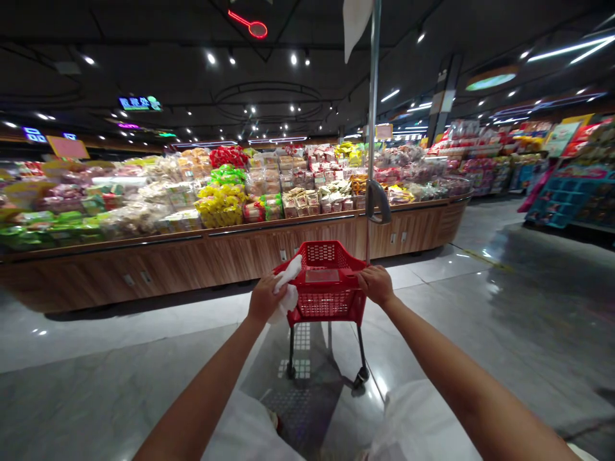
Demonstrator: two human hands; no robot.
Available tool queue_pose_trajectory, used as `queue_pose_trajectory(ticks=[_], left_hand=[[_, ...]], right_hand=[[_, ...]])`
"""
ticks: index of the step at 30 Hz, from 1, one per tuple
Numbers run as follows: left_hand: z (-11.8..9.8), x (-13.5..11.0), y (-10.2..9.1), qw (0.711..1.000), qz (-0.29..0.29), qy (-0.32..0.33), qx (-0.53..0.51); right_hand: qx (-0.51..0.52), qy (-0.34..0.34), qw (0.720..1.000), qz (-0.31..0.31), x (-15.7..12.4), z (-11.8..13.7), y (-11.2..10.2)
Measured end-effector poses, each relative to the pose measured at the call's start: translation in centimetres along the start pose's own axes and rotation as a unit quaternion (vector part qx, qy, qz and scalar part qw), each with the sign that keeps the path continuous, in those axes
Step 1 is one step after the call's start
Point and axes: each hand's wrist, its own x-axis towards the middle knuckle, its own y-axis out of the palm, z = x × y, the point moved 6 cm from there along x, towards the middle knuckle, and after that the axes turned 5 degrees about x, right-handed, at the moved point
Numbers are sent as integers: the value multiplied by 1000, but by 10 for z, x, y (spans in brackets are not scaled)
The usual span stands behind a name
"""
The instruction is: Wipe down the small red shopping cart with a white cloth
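A small red shopping cart (pixel 328 287) stands on the shiny grey floor straight ahead of me. My left hand (pixel 263 298) is closed on the cart's left rim and grips a crumpled white paper or cloth (pixel 289 282) against it. My right hand (pixel 376 283) is closed on the cart's right rim. The basket looks empty from here. A tall metal pole (pixel 373 121) rises from the cart's right side with a grey handle loop (pixel 378 202) on it.
A long wooden display counter (pixel 216 253) piled with bagged snacks runs across ahead. More shelves of packaged goods (pixel 485 157) and blue crates (pixel 560 198) stand at the right. Open floor stretches left and right of the cart.
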Motion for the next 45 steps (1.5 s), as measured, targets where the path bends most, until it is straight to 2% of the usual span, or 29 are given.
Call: queue_pose_trajectory(ticks=[2, 5, 7, 9, 12, 15, 19, 24, 29, 32, 34, 37, 39, 42, 45], left_hand=[[-20, 0, 2, 1000, -1, 11, 9], [-55, 9, 8, 997, 59, 25, 33], [-76, 17, 12, 994, 97, 31, 44], [-96, 22, 15, 991, 109, 68, 35], [-113, 21, 22, 980, 121, 156, -7], [-102, 15, 27, 973, 127, 183, -56], [-81, 6, 25, 962, 98, 198, -161], [-74, 3, 27, 952, 48, 100, -285], [-64, 9, 42, 926, 56, -23, -374], [-49, 20, 46, 933, 47, -95, -344], [-37, 29, 38, 945, -4, -145, -292], [-27, 38, 16, 946, -93, -199, -238], [-31, 41, -1, 958, -120, -162, -203], [-42, 38, -26, 981, -155, -72, -89], [-43, 35, -40, 981, -185, -56, -27]], right_hand=[[-6, 3, 1000, 2, 3, -1, -8], [4, 14, 1000, -9, 12, 21, -15], [38, 13, 999, -4, 20, 47, -10], [79, 13, 997, 5, 27, 71, 0], [99, 33, 995, -6, 29, 82, 14], [112, 28, 993, -27, 22, 69, 17], [170, 10, 985, -30, 15, 50, 15], [207, 63, 975, -48, 17, 39, 10], [234, 77, 969, -32, 19, 31, 8], [234, 80, 968, -36, 16, 26, 3], [236, 74, 968, -37, 13, 25, 0], [240, 66, 968, -40, 8, 24, -6], [240, 59, 968, -44, 5, 23, -10], [233, 54, 970, -46, 3, 20, -14], [242, 46, 968, -46, 2, 16, -16]])
